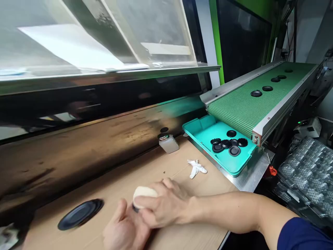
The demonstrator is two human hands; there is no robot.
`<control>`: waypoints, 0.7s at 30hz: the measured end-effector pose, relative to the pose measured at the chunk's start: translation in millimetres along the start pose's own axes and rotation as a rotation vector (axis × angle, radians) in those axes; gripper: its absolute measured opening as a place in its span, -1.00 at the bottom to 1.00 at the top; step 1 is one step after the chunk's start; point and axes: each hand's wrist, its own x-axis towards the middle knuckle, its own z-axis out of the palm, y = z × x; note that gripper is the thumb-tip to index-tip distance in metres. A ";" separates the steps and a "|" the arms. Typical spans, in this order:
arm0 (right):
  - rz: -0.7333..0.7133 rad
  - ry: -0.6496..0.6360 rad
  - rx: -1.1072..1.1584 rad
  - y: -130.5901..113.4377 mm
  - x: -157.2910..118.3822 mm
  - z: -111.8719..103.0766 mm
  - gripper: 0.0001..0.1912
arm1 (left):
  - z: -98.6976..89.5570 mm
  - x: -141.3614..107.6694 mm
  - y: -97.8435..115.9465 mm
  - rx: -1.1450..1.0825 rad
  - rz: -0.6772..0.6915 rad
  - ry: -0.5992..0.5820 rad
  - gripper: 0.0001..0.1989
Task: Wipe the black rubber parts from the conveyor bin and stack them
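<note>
My right hand [166, 201] grips a cream-coloured pad [144, 193], pressed down over my left hand. Below it, palm up and thumb raised, is my left hand [126, 229], its fingers mostly hidden by the right. A dark edge of a black disc [135, 208] shows between the pad and the left fingers; the rest of it is covered. To the left on the cardboard-covered table [109, 194] lies a black round piece [80, 213], blurred, possibly more than one stacked.
A teal tray [200, 139] with several black discs [234, 150] sits beneath the end of a green conveyor belt [239, 107] carrying more discs. A squat bottle [170, 145] and a crumpled white cloth [197, 168] are on the table. Clear plastic trays [309, 170] stand at right.
</note>
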 end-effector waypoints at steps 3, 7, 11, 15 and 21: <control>0.094 0.016 -0.049 1.4 -1.4 -4.1 -0.67 | 6.8 0.9 -5.5 -0.020 0.011 -0.036 -0.51; -0.056 -0.058 -0.023 -0.2 -2.2 -5.6 -0.68 | 3.0 7.6 -11.6 -0.176 -0.070 -0.053 -0.61; 0.098 -0.109 -0.031 2.5 5.6 -1.9 -0.65 | 3.4 12.5 -8.2 -0.400 -0.141 0.031 -0.64; 0.039 -0.101 -0.050 3.9 7.1 -1.0 -0.62 | 5.8 16.3 -6.6 -0.516 -0.130 0.007 -0.61; 0.009 -0.138 -0.073 -1.3 3.2 -1.4 -0.59 | -0.7 20.5 -11.3 -0.511 -0.138 -0.010 -0.60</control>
